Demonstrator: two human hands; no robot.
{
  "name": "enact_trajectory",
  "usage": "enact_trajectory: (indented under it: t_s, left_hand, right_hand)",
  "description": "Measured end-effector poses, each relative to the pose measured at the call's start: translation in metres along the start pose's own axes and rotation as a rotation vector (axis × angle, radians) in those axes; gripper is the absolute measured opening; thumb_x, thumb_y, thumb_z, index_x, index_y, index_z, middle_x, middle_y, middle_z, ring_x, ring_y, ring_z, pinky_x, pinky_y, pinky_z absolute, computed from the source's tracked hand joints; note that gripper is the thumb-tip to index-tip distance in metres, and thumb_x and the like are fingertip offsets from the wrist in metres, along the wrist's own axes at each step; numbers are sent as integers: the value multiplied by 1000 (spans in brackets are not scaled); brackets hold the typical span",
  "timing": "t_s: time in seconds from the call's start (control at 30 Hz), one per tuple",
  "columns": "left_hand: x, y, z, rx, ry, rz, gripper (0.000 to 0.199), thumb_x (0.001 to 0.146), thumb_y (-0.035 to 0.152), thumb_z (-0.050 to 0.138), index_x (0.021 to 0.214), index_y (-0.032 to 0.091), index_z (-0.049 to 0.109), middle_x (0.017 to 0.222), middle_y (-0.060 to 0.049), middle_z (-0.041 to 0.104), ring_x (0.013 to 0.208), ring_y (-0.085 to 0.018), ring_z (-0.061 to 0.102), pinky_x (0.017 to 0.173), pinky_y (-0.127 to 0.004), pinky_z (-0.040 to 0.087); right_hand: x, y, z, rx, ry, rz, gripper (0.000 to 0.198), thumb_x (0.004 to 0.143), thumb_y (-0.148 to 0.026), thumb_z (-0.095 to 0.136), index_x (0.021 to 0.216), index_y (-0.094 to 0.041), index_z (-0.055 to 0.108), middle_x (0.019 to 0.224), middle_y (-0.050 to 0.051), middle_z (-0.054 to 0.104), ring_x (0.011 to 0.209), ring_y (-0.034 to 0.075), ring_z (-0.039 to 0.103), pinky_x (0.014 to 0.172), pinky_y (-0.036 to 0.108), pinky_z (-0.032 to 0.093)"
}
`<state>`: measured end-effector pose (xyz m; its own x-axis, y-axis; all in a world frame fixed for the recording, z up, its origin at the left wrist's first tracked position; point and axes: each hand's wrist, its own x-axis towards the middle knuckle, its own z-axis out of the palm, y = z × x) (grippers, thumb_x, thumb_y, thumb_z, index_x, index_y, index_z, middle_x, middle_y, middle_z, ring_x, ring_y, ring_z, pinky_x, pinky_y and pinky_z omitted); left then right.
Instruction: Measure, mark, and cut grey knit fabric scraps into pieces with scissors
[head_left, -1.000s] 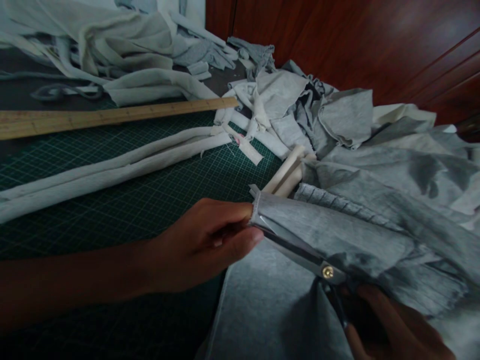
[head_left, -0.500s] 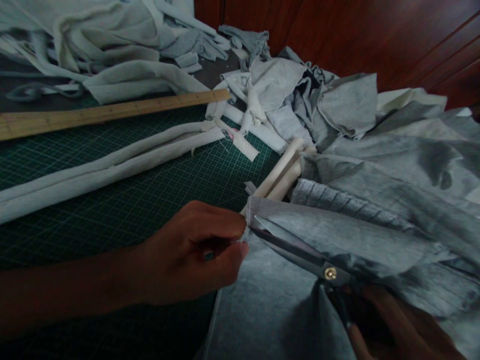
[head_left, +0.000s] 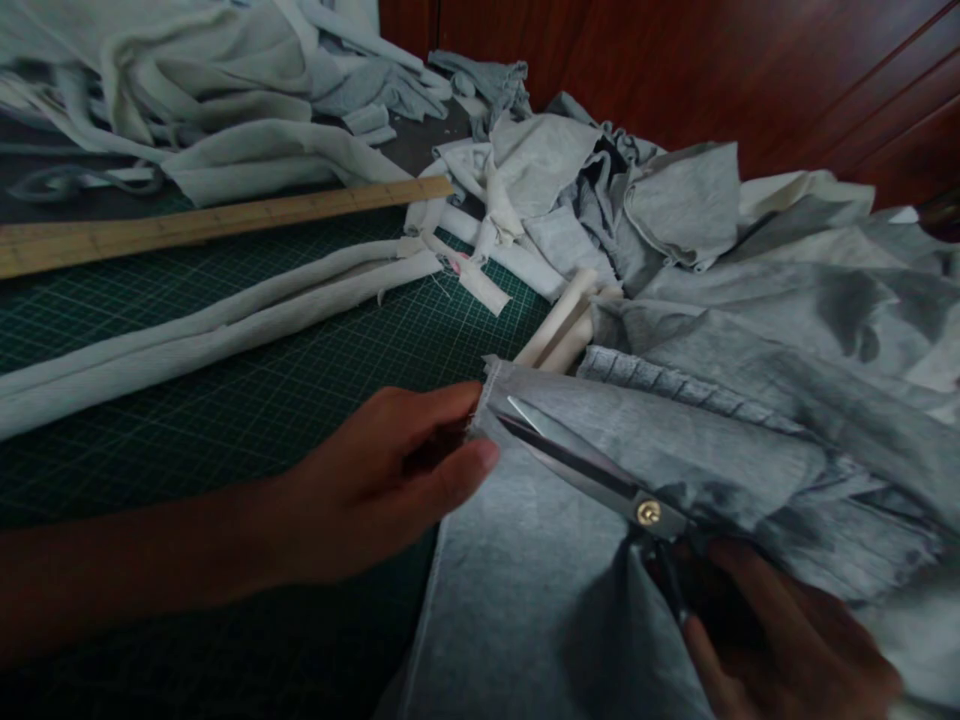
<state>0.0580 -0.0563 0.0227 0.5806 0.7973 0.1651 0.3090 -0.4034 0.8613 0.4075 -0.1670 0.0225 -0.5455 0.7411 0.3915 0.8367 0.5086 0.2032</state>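
My right hand (head_left: pixel 787 620) is wrapped round the handles of a pair of scissors (head_left: pixel 592 470) with a brass pivot screw. Their blades point up and left over the grey-blue fabric (head_left: pixel 517 560), the tips slightly apart near its stitched edge. At that edge, my left hand (head_left: pixel 397 470) pinches the fabric between thumb and fingers, just left of the blade tips. The handles are partly hidden in shadow and by my fingers.
A green cutting mat (head_left: pixel 315 340) lies under the work. On it rest a wooden ruler (head_left: pixel 247 217) and long pale fabric strips (head_left: pixel 225 335). Crumpled grey cloth (head_left: pixel 682 205) is heaped at the right, against a reddish wooden panel (head_left: pixel 675 70). More cloth (head_left: pixel 210 70) lies at the back left.
The scissors and both hands have shifted slightly up in view. The blade tips now lie over the fabric a little apart from my left fingers, and the fabric's corner shows more.
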Motion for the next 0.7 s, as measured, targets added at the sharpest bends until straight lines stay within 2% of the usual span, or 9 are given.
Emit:
enact_trajectory:
  t_s: [0.13,0.27,0.53,0.7]
  left_hand:
    - [2,-1,0,-95,66,-23,37,108,33,44,76,17,52,63,9,43,52,-6,39,46,-16,32]
    - [3,-3,2,-125,59,103,40,108,24,45,69,17,49,59,10,35,49,-4,34,45,-15,27]
    - [3,-1,1,-140,87,153,42,108,20,42,66,18,45,57,10,37,48,-3,36,45,-14,29]
    - [2,-2,1,-133,81,136,43,109,23,41,68,18,47,57,10,39,48,-4,37,45,-15,30]
  right_hand:
    - [0,-5,2,-8,15,47,20,96,-22,58,114,-17,65,86,3,76,66,16,70,68,25,54]
    - [8,-4,1,-15,36,33,17,97,-26,57,110,-18,64,82,1,75,62,15,68,60,26,50]
    - [13,-1,-1,-49,32,-36,15,101,-26,55,108,-16,63,82,2,74,61,14,64,57,28,45]
    - [15,1,-1,-46,14,-68,14,102,-25,53,107,-17,63,81,1,73,60,14,63,55,29,42]
